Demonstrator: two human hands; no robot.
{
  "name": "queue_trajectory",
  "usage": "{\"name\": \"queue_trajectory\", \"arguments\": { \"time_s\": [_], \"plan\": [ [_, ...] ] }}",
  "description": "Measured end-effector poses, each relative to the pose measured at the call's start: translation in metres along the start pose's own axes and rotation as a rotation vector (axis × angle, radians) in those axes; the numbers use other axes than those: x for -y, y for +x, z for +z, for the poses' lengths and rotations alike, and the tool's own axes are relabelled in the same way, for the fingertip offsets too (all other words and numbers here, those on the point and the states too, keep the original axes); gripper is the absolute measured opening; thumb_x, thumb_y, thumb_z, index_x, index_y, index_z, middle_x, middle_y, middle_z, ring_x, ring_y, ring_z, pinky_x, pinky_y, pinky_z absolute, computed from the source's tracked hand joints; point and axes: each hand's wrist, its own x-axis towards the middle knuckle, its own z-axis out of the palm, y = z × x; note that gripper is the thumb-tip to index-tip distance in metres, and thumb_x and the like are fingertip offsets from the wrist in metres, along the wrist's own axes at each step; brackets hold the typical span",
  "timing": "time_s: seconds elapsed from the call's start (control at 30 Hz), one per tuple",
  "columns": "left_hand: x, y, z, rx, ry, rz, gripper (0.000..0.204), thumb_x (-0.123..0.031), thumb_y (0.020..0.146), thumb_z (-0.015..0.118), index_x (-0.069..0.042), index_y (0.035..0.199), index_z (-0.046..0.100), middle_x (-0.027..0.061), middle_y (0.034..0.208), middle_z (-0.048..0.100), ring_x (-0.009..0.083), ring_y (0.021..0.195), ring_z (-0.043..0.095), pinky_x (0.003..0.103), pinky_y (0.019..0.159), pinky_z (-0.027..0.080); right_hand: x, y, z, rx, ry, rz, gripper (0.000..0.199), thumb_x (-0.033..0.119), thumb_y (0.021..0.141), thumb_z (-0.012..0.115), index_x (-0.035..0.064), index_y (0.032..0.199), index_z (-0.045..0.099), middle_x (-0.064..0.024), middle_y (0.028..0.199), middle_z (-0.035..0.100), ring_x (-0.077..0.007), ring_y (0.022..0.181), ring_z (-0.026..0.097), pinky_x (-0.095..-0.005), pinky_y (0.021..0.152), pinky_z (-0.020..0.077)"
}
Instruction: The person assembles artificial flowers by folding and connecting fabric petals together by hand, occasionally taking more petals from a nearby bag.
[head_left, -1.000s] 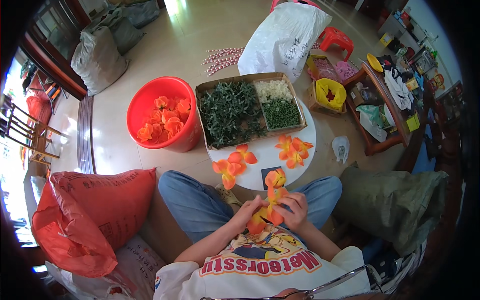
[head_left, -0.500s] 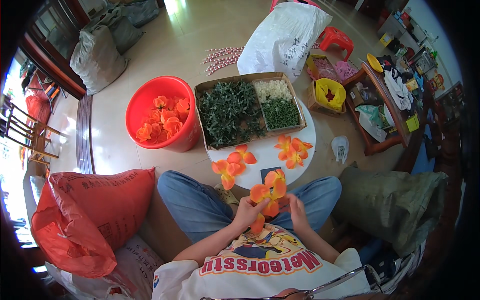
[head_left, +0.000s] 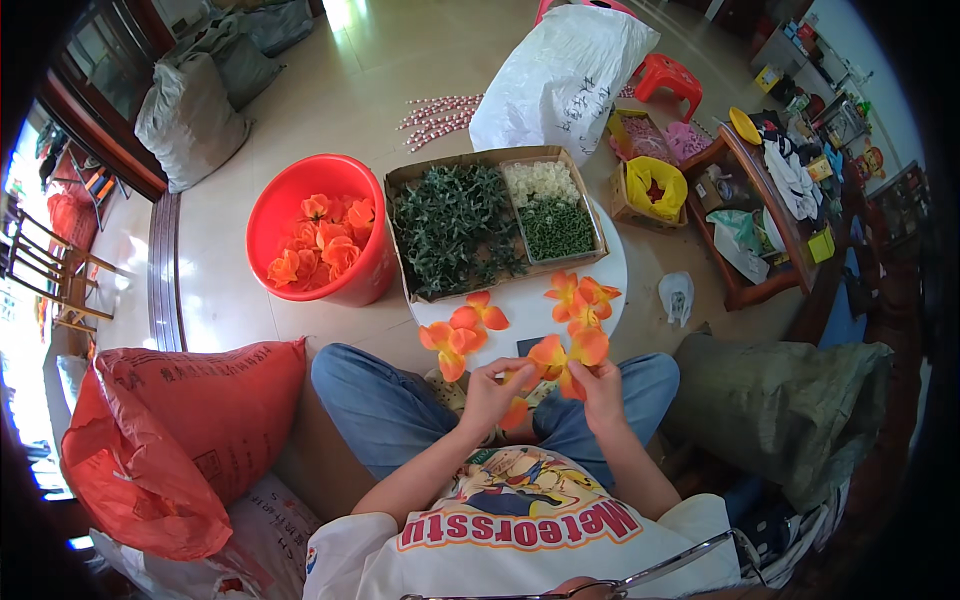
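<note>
Two hands meet over our lap, both closed on one piece: left hand point(head_left: 488, 390) pinches the lower edge of the orange fabric flower point(head_left: 562, 356), right hand point(head_left: 603, 388) pinches its right side, fingers together on the petals. Flower sits between the hands, just above the knees, at the near rim of the white round table point(head_left: 612, 268).

Change from a second back: flower was lower, against the shirt, with the hands cupped around it. Half a second back it had lifted to knee level. Now it's raised a bit more and pushed forward toward the table edge, petals fanned open wider, one loose orange petal point(head_left: 514, 413) hanging below the left thumb. We read that as the piece being opened out or fitted together, not set down; work on this flower looks mid-way, our judgement only.

Nothing else moved. Petal pair point(head_left: 462, 330) lies on the table's left near edge, another orange cluster point(head_left: 580, 300) on the right, both apart from the hands. Cardboard tray point(head_left: 400, 190) behind holds dark green leaves point(head_left: 455, 228), pale bits point(head_left: 540, 182) and small green bits point(head_left: 556, 228). Red bucket point(head_left: 290, 190) of finished orange blooms stands left of the tray. Red sack point(head_left: 170, 430) at our left, grey-green sack point(head_left: 790, 410) at right.
</note>
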Motion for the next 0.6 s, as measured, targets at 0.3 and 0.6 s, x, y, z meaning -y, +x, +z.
{"name": "queue_trajectory", "arguments": {
  "time_s": [0.3, 0.6],
  "plan": [
    [0.034, 0.011, -0.025, -0.073, 0.142, 0.008, 0.028, -0.024, 0.089, 0.062, 0.003, 0.092, 0.068, 0.0024, 0.08, 0.067, 0.0052, 0.075, 0.057, 0.022, 0.069, 0.045, 0.015, 0.02, 0.003, 0.18, 0.078, 0.16, 0.025, 0.002, 0.084, 0.063, -0.003, 0.108, 0.06, -0.0084, 0.1, 0.065, -0.0141, 0.086, 0.064, -0.0262, 0.076, 0.0517],
    [0.019, 0.011, -0.01, 0.179, -0.158, -0.367, 0.033, -0.03, 0.089, 0.063, 0.0, 0.103, 0.067, 0.0016, 0.09, 0.067, 0.0042, 0.077, 0.057, 0.022, 0.07, 0.046, -0.009, 0.029, -0.009, 0.115, -0.093, 0.146, 0.024, 0.002, 0.082, 0.065, -0.0023, 0.106, 0.062, -0.0068, 0.098, 0.066, -0.0121, 0.086, 0.063, -0.0249, 0.077, 0.0503]
  ]
}}
